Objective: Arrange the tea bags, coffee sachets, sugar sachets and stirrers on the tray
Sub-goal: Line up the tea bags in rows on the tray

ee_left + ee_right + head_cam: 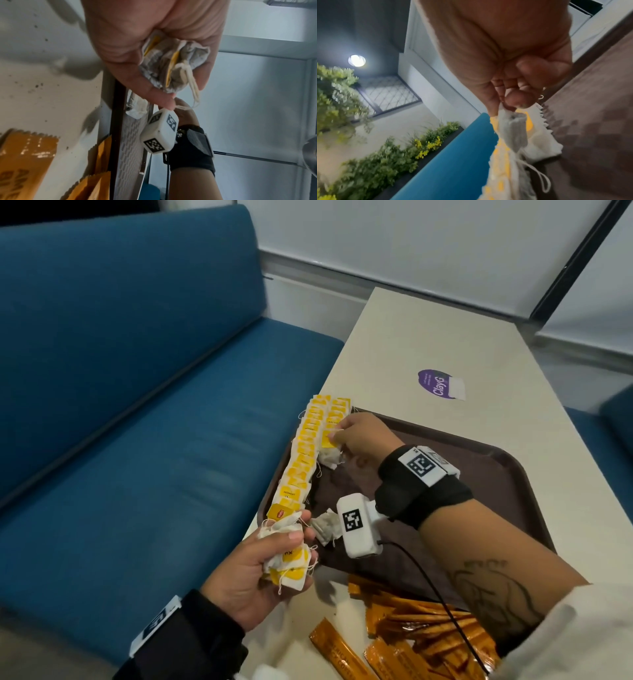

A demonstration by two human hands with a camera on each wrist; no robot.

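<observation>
1. Tea bags (301, 460): two overlapped rows with yellow tags up, running along the tray's (479, 460) left rim. Outer row is long; inner row is short and stops about the tray's 10 o'clock corner. One loose bag (325, 525) lies on the tray floor at roughly 8 o'clock.
2. Right hand (359, 436): thumb and forefinger pinch one bag by its top edge at the near end of the inner row; remaining fingers curled. Wrist view shows the bag hanging from the pinch, string loop dangling.
3. Left hand (260, 573): fist closed round a bunch (287, 559) of spare bags, held just off the tray's 8 o'clock corner.
4. Judged step: extend the inner row toward 6 o'clock. Lay the bag down tag-up, overlapping the last one by the same amount, edge parallel to the outer row.
5. Tuck the string under; loose loops look likely to snag neighbours and drag the row askew.
6. Release lightly. The bags are light and may shift.
7. Coffee sachets (411, 628): orange heap on the table (411, 337) at the tray's 6 o'clock, not yet arranged.
8. Sugar, stirrers: not visible.
</observation>
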